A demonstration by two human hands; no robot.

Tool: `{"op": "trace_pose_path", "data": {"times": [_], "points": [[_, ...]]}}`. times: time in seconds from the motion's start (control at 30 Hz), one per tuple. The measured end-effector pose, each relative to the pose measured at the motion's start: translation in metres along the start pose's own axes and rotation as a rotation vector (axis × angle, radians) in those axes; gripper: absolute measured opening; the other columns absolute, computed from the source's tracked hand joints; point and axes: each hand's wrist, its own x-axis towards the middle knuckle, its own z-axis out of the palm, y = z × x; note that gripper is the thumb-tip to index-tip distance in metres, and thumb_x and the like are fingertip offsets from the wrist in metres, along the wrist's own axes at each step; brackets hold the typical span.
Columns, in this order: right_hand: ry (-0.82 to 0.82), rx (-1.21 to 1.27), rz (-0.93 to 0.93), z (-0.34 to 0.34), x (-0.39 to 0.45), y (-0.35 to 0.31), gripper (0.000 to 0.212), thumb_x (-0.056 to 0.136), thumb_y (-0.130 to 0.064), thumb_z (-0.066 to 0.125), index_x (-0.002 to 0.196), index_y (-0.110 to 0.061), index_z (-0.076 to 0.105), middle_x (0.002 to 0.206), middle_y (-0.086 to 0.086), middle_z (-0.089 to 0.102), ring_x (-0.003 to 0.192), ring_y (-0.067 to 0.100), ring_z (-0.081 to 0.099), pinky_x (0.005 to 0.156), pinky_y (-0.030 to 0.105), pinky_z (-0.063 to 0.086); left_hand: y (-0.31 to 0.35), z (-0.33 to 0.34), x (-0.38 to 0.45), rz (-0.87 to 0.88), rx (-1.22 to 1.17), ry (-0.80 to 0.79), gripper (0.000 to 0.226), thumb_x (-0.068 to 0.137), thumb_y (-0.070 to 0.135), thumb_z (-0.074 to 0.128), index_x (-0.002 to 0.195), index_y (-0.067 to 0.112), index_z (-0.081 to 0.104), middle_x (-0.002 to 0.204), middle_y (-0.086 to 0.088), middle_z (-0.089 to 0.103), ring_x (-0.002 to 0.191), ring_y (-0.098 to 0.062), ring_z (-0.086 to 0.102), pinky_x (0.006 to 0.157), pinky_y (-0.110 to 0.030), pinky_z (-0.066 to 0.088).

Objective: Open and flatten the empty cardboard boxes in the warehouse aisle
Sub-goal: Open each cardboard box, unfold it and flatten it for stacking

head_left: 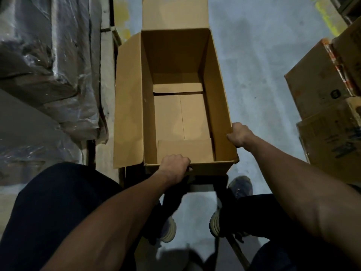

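A large brown cardboard box (175, 55) stands open-topped in front of me in the aisle, empty inside. Its far flap points up and its left flap (128, 102) hangs outward. The bottom flaps lie folded together on its floor. My left hand (174, 169) grips the near top edge, fingers curled over the rim. My right hand (239, 134) grips the right wall's top edge near the front corner.
Plastic-wrapped goods on a pallet (48, 65) fill the left side. Stacked printed cartons (328, 98) stand at the right. Grey concrete floor (254, 65) with a yellow line (325, 16) runs ahead. My legs and shoes (239, 187) are below the box.
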Motion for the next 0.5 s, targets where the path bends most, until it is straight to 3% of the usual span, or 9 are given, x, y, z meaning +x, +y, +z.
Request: {"op": "trace_pose_path", "data": {"times": [0.13,0.27,0.37,0.5], "points": [[-0.013,-0.026,0.041,0.002,-0.017,-0.005,0.012,0.100,-0.014,0.051,0.111,-0.009,0.049,0.103,0.014,0.055,0.085,0.030,0.059,0.070,0.038,0.056,-0.007,0.002,-0.013,0.061,0.064,-0.004,0.028,0.102,0.036,0.048,0.113,0.015,0.062,0.107,-0.009,0.067,0.097,-0.027,0.062,0.083,-0.036,0.051],[-0.043,-0.014,0.079,0.019,-0.038,-0.004,0.011,0.099,-0.017,0.052,0.107,-0.011,0.048,0.095,0.010,0.054,0.089,0.030,0.061,0.077,0.040,0.059,-0.011,0.008,-0.030,0.091,0.058,-0.136,0.034,0.101,0.043,0.047,0.114,0.015,0.062,0.107,-0.009,0.066,0.096,-0.025,0.062,0.085,-0.038,0.052],[-0.015,-0.021,0.098,0.029,-0.047,0.000,0.016,0.099,-0.025,0.055,0.107,-0.013,0.048,0.102,0.010,0.056,0.094,0.030,0.061,0.086,0.043,0.056,-0.012,0.015,-0.034,0.073,0.089,-0.185,0.047,0.099,0.054,0.043,0.119,0.016,0.061,0.113,-0.010,0.066,0.102,-0.028,0.061,0.090,-0.039,0.051],[0.094,0.063,0.114,0.027,-0.039,-0.001,0.018,0.099,-0.029,0.055,0.091,-0.014,0.053,0.092,0.008,0.058,0.085,0.027,0.060,0.077,0.037,0.052,-0.017,0.013,-0.026,0.019,-0.059,-0.160,0.076,0.090,0.076,0.035,0.130,0.016,0.059,0.119,-0.008,0.067,0.105,-0.025,0.062,0.093,-0.042,0.052]]}}
